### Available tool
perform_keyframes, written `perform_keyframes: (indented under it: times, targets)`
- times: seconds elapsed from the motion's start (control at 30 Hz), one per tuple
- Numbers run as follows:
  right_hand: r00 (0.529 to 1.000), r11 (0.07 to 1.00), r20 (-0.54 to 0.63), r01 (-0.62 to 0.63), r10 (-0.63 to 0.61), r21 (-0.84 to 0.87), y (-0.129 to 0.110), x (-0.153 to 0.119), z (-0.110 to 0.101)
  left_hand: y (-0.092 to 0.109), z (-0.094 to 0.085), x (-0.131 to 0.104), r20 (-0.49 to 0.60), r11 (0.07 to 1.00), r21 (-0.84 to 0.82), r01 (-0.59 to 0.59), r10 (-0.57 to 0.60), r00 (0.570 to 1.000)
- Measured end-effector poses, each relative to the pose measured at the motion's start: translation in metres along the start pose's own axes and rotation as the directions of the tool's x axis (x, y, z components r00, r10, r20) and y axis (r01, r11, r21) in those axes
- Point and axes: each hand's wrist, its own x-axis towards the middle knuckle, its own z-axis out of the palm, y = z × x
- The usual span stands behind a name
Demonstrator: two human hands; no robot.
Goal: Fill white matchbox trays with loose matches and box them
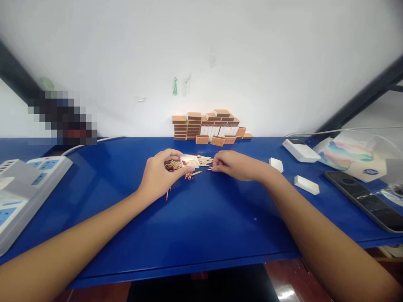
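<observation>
The left hand (159,174) pinches a small white matchbox tray (189,161) between thumb and fingertips, holding it just above the blue table (201,226) with its open side up. A few red-tipped matches already lie inside it. Just to the right of that grip, the right hand (234,165) has its fingertips pressed together low on the table at the edge of a loose pile of matches (201,161); it seems to be nipping one or two, though I cannot tell how many. More strays lie under and just behind the left hand.

To do this well, I'd say keep the tray level and close to the pile, gather matches with heads pointing one way, and lay them flat rather than dropping them in.

Well beyond both hands, a stack of matchboxes (208,126) stands against the wall.
</observation>
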Motion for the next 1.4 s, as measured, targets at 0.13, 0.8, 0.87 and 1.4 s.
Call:
perform_keyframes:
  times: [0.13, 0.8, 0.87, 1.4]
  targets:
    - [0.989, 0.998, -0.144, 0.034, -0.027, 0.051, -0.006, -0.006, -0.012, 0.001, 0.0, -0.001, 0.022, 1.0, 0.023, -0.008, 0.008, 1.0]
    - [0.876, 0.944, -0.406, 0.318, -0.259, 0.085, -0.03, -0.002, 0.01, 0.005, 0.0, -0.004, 0.023, 0.998, -0.045, -0.037, 0.038, 0.999]
    - [0.889, 0.946, -0.389, 0.306, -0.242, 0.111, -0.033, -0.002, 0.011, 0.005, 0.001, -0.004, 0.029, 0.998, -0.049, -0.041, 0.042, 0.999]
    - [0.935, 0.937, -0.271, 0.287, -0.229, 0.2, -0.046, -0.01, 0.015, 0.002, 0.002, -0.006, 0.054, 0.983, 0.004, -0.181, 0.181, 0.982]
